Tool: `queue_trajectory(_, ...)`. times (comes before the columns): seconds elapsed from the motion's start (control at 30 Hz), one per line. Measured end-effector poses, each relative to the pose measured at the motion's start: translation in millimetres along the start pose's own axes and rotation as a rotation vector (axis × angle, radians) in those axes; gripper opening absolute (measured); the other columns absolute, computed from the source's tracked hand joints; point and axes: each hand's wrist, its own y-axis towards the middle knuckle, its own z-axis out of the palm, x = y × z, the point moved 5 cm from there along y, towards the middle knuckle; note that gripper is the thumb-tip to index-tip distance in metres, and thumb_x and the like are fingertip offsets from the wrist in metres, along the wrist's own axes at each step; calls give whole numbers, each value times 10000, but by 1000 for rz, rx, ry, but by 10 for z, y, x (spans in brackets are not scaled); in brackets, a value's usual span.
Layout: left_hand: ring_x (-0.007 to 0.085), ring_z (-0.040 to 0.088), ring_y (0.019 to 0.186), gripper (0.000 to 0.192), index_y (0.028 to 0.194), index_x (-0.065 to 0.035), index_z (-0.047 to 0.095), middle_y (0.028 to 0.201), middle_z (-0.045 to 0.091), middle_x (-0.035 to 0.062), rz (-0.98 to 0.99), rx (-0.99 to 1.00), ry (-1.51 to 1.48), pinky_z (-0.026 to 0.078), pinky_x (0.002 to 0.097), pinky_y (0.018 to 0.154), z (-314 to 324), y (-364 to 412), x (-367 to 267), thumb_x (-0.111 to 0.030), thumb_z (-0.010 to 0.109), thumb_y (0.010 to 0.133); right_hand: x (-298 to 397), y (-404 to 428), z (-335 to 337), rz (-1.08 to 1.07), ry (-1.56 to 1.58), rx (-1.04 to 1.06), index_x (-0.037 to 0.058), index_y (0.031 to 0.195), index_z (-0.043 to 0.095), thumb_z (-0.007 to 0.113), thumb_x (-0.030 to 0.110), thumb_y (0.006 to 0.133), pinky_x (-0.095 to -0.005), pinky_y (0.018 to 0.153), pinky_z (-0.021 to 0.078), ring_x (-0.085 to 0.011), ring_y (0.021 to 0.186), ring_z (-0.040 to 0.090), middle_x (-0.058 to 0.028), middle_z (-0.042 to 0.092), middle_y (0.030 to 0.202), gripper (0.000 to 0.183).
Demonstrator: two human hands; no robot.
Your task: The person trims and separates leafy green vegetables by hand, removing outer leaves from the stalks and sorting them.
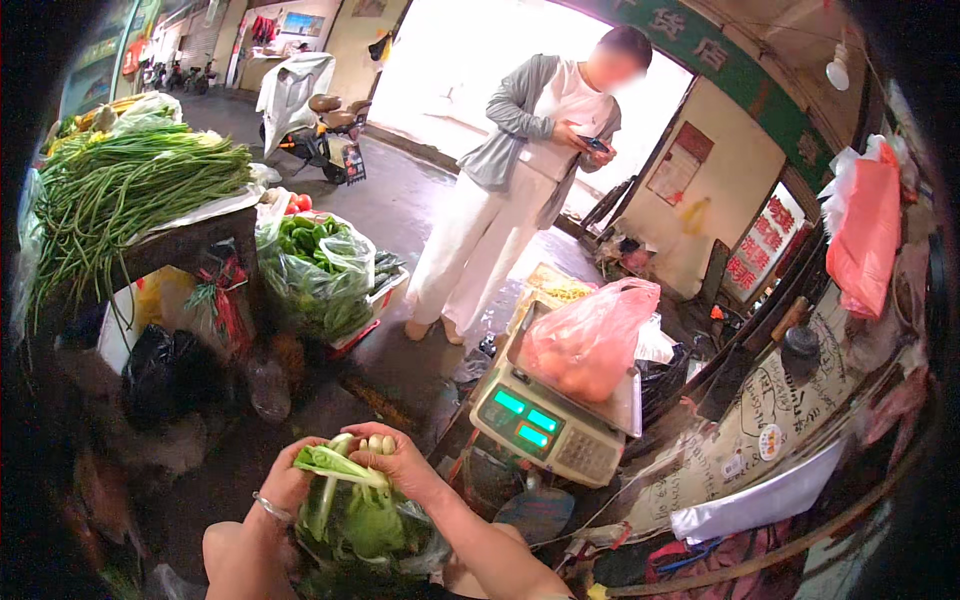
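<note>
Pale-stemmed leafy greens (341, 465) are held between my two hands, above my lap. My left hand (292, 474), with a silver bangle at the wrist, grips them from the left. Around the stem ends on the other side curls my right hand (401, 457). Below the hands more green leaves (375, 521) lie in what looks like a clear plastic bag (427, 517); its lower part is dark and partly hidden by my forearms.
Ahead right, an electronic scale (551, 435) bears a pink plastic bag (589, 345) of round produce. A person (517, 165) stands beyond, holding a phone (596, 142). At left are yardlong beans (135, 195) on a stand and bagged green peppers (307, 244). Pink bags (866, 232) hang at right.
</note>
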Motion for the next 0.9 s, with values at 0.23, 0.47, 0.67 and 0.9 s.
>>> queue_trajectory(0.23,105,562,893,161,1044,-12,606,962,637,18,5,-88,188,453,264,799,107,17,203,-11,532,900,-180,71,-53,-55,64,23,59,1059,597,662,76,857,-220,824,462,-66,902,593,13,627,971,212)
queue_trajectory(0.47,125,595,935,222,1114,-19,602,1024,661,45,138,-56,400,473,274,837,-9,17,253,-41,573,894,-267,91,20,-68,111,14,60,1038,597,667,71,849,-217,811,464,-68,904,595,8,629,954,202)
queue_trajectory(0.67,124,587,851,243,1036,-1,618,914,665,46,148,-24,364,465,273,759,40,13,38,63,527,820,-57,57,-259,2,85,-252,70,957,617,744,176,797,-273,708,503,-104,774,603,-18,632,853,231)
queue_trajectory(0.9,190,624,588,280,1034,10,582,774,652,101,63,-133,60,497,306,502,-224,-2,-28,108,403,842,345,-87,-663,-188,422,-204,50,956,559,687,116,795,-429,836,536,-310,926,651,-137,664,898,215)
